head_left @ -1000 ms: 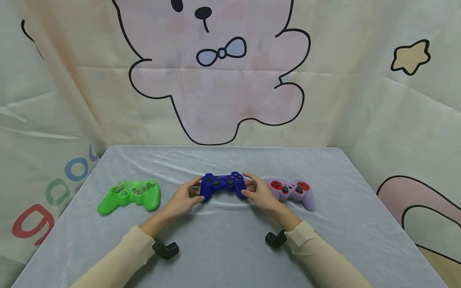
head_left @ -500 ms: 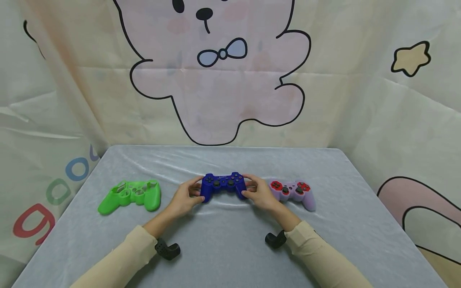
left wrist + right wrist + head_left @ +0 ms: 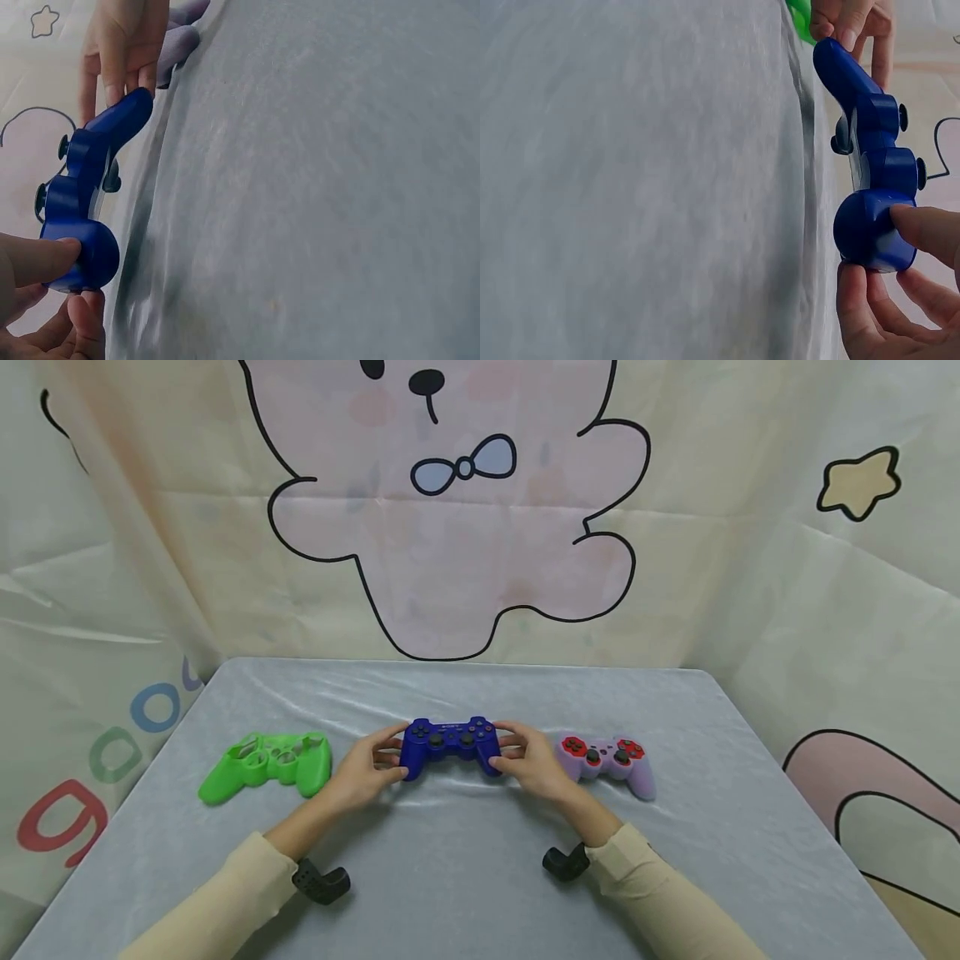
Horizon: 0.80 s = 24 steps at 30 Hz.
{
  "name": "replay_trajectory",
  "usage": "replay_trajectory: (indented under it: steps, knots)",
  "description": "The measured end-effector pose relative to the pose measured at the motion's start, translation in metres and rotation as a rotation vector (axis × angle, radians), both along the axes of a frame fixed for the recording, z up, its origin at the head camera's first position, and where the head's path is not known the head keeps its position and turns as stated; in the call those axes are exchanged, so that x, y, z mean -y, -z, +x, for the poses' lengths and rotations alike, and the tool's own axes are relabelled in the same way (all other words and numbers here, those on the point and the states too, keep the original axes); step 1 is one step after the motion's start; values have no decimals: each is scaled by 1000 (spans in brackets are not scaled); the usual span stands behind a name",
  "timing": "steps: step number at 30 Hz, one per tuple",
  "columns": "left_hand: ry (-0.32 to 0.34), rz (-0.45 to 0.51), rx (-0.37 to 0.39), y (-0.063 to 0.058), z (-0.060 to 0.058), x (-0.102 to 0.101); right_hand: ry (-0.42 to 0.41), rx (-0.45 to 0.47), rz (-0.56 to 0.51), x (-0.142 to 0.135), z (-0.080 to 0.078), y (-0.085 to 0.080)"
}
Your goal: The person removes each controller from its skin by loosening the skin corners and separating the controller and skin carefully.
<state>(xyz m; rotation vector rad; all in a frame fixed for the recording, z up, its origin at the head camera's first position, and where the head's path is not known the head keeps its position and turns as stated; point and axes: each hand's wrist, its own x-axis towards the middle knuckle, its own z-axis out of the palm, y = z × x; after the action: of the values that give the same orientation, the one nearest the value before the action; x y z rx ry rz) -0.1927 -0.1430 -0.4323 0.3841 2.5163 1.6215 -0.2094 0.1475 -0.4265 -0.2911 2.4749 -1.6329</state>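
Observation:
A blue game controller with black thumbsticks is held between both hands near the middle of the table. My left hand grips its left handle, the thumb on the near side and the other fingers behind and under it. On the opposite end my right hand pinches the right handle the same way. Both wrist views show the blue controller edge-on, with a thumb pressed on each handle. To the left lies a green controller shell. A lilac controller with red button areas lies just right of my right hand.
A grey velvety cloth covers the table. Behind it hangs a cream curtain printed with a bear. Black wrist cameras stick out from the beige sleeves.
Both hands and the blue controller have shifted slightly left, closer to the green shell. The grip on it looks the same.

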Motion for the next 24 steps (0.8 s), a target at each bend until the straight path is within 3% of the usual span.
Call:
replay_trajectory:
  steps: [19,24]
  knots:
    - [27,-88,3,-15,12,46,-83,-19,-94,41,6,-1]
    - [36,-105,-26,-17,14,56,-70,4,-102,51,6,1]
